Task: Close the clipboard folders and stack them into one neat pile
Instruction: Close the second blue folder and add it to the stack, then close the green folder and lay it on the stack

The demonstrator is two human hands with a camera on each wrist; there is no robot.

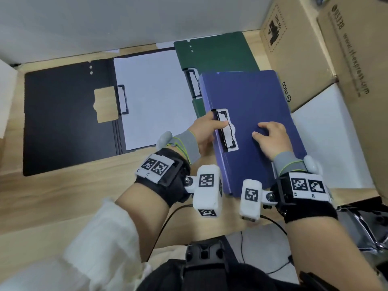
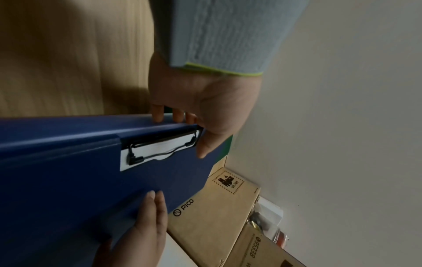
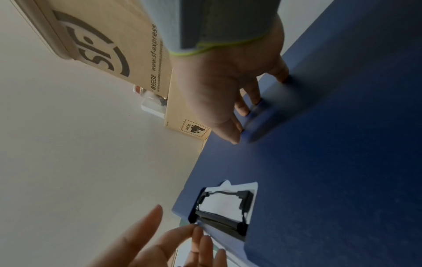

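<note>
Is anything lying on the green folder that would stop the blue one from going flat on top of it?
Nothing visible does. The blue folder, held by the left hand and right hand, already overlaps the closed green folder, whose exposed cover is bare.

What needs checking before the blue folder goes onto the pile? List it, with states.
1. Blue folder closed: ok, cover lies flat with the clip showing through its cutout.
2. Left hand holds the folder: ok, fingers wrap the clip edge, thumb on top.
3. Right hand steadies the cover: ok, fingertips press on it.
4. Green folder closed: ok, cover down, partly under the blue one.
5. Blue edges aligned with green: not ok, it lies skewed and offset.
6. Black folder closed: not ok, it lies open with paper exposed.
</note>
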